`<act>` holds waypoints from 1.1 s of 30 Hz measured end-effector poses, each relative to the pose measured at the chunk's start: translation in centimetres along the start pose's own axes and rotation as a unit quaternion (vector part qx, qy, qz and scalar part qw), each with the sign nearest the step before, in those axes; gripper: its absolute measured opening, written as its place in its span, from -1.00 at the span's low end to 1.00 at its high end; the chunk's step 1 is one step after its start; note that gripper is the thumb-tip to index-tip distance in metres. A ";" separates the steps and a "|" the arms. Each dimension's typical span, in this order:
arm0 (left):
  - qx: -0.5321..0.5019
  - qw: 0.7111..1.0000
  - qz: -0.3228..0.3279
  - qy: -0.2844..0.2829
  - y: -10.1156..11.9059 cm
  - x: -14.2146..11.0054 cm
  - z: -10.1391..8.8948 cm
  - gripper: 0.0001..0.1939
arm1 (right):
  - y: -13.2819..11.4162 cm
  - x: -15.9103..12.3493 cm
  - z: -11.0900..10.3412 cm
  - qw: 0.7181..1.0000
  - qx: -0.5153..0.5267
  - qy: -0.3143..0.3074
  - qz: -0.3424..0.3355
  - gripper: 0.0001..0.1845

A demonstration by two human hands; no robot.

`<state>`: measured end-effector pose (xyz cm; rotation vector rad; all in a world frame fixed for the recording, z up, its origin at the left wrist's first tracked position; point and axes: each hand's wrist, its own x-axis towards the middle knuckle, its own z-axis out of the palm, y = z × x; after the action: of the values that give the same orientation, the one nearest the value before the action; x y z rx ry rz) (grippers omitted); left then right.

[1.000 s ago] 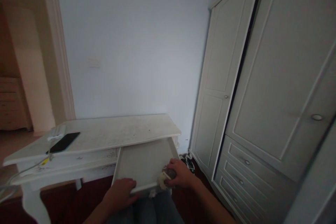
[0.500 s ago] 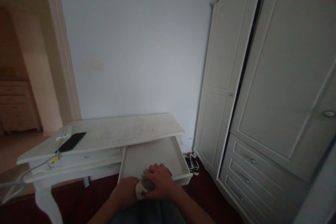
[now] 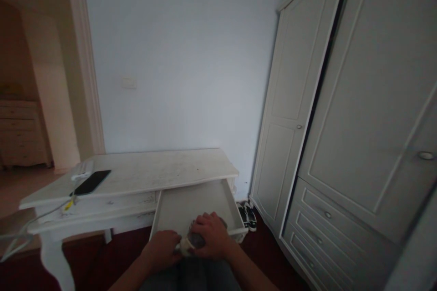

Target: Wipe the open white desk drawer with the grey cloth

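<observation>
A white desk [image 3: 146, 175] stands against the pale wall with its right drawer [image 3: 191, 204] pulled out. At the drawer's front edge my right hand [image 3: 213, 236] is closed over a grey and white cloth [image 3: 191, 242]. My left hand [image 3: 162, 250] grips the drawer's front rim right beside it, fingers curled, and touches the cloth's left end. The inside of the drawer looks bare. Both forearms come up from the bottom of the picture over my dark trousers.
A black phone [image 3: 91, 183] and a white charger [image 3: 81, 173] with a cable lie on the desk's left end. A tall white wardrobe [image 3: 341, 122] with drawers fills the right. A pair of shoes [image 3: 248, 216] sits on the dark floor between desk and wardrobe. A doorway opens left.
My right hand has slid the cloth from the drawer's right front corner leftwards to the middle of the front edge, meeting my left hand. The view shifted slightly.
</observation>
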<state>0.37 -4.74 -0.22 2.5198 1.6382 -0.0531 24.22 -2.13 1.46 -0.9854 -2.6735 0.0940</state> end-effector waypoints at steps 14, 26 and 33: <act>0.004 1.000 0.008 0.001 -0.4 -0.1 0.7 -0.50 | 5.4 -4.4 -2.0 0.995 0.033 -0.018 0.087 -0.18; -0.049 0.999 -0.007 0.018 -0.4 -0.2 0.3 -0.67 | -2.3 3.3 1.8 1.000 -0.025 -0.012 0.000 -0.27; -0.053 0.998 -0.003 0.039 -0.6 -0.4 0.5 -0.60 | 0.6 0.8 0.1 1.000 0.000 -0.028 0.007 -0.29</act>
<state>-0.33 -4.92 -0.71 2.4656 1.6312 0.1299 23.97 -1.16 1.48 -1.0158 -2.7172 0.1269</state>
